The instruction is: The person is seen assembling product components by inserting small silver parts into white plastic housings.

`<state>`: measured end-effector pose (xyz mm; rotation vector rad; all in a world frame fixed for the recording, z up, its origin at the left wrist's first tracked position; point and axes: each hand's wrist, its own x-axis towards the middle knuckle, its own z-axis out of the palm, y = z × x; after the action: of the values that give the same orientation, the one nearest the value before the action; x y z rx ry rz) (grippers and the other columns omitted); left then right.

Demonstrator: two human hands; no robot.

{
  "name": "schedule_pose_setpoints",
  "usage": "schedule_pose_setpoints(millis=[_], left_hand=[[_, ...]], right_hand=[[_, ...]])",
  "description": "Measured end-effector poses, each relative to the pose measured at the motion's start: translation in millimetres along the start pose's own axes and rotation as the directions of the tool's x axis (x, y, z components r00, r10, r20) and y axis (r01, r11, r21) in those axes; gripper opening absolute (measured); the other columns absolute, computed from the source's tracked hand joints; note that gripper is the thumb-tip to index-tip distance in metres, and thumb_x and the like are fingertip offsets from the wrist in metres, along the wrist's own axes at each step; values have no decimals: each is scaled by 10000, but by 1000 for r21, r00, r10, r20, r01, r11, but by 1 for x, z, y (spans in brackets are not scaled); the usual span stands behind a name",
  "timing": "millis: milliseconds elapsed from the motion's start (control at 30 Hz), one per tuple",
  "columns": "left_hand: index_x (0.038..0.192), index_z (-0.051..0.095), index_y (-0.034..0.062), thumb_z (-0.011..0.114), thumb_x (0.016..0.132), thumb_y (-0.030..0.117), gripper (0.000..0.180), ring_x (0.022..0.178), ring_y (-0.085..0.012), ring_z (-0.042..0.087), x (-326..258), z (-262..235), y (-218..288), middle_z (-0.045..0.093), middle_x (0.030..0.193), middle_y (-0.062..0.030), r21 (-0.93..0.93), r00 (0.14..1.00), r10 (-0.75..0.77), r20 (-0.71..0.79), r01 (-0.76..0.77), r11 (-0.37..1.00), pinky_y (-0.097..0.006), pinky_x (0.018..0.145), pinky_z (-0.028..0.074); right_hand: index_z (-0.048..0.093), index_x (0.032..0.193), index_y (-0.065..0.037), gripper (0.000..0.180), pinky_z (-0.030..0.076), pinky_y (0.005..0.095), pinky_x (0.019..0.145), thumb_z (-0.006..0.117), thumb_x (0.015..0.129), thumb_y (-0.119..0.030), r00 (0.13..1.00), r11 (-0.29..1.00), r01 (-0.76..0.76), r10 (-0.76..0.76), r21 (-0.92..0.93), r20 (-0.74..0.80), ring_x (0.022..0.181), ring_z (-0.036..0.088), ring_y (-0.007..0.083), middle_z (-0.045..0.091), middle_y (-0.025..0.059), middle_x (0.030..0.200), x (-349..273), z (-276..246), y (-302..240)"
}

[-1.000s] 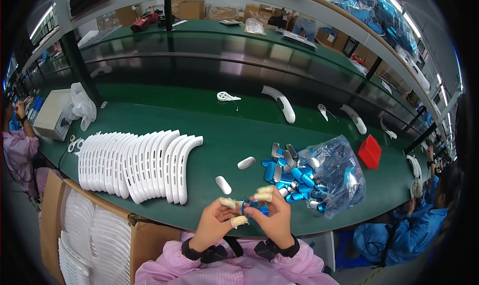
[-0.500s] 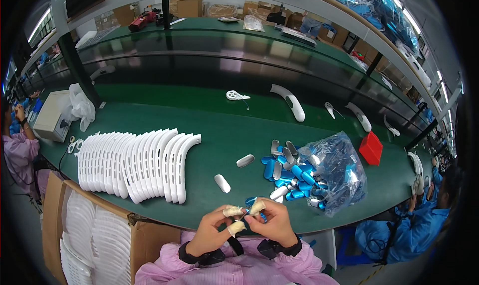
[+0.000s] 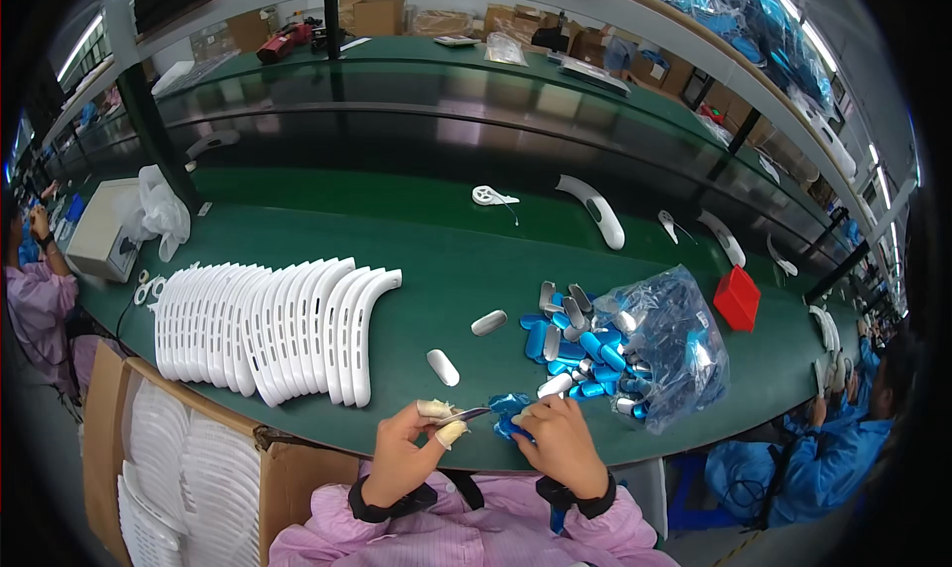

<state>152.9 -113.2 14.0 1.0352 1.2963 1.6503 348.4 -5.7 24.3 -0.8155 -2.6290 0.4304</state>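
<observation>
- The work goes on at a long green table [image 3: 416, 259] that bends across the view, with a green shelf behind it and cardboard boxes farther back.
- Left of the table's near edge, an open cardboard box [image 3: 198, 458] holds white curved shells, partly cut off by the picture's rim.
- On the table to the left stands a fanned row of white curved parts [image 3: 268, 329], upright on their edges and leaning against each other.
- A person in pink sits at the table's far left end, mostly cut off.
- At the table's near edge, the left hand [image 3: 402, 453] pinches one end of a small silver piece [image 3: 466, 415]; its fingertips wear pale finger cots.
- The piece lies roughly level, its long axis running left to right between the two hands.
- The right hand [image 3: 555, 443] is closed around a blue film wrapper [image 3: 511, 408] at the piece's other end; the join is hard to make out.
- Right of the hands, a clear bag [image 3: 664, 354] spills blue-wrapped and silver oval pieces onto the table.
- A red box [image 3: 737, 298] sits beyond the bag.
</observation>
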Motion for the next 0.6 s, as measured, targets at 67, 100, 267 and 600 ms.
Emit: schedule_pose_setpoints(millis=[67,100,267,600], left_hand=[[998,585,-37,664,848,44,188,747,-59,595,-1,2,1,684,874,-68,-7,999,-32,20,32,999,-198,637,457],[996,579,-35,663,849,44,187,755,-60,601,-2,4,4,686,870,-66,15,997,-60,42,59,998,-198,644,460],[934,598,-12,678,844,82,153,719,-48,602,-6,11,9,684,780,-25,-50,968,-205,148,214,976,-197,637,463],[821,629,10,683,823,40,63,689,-117,614,-3,-16,13,655,760,-68,-355,912,-11,410,171,919,-256,601,475]], right_hand=[[686,914,-30,218,450,367,764,731,709,-88,996,986,-9,23,168,-85,877,585,256,640,79,959,9,-18,-13],[686,941,-28,227,448,355,781,730,727,-87,984,953,-21,72,302,-160,902,587,249,643,79,973,17,-28,-26],[665,1006,12,203,473,255,730,696,815,-47,976,453,-189,186,871,115,810,609,131,679,61,902,20,-13,-20],[594,1049,56,195,480,276,737,543,939,-96,919,-554,-376,-123,743,374,800,605,172,645,115,883,30,27,-28]])
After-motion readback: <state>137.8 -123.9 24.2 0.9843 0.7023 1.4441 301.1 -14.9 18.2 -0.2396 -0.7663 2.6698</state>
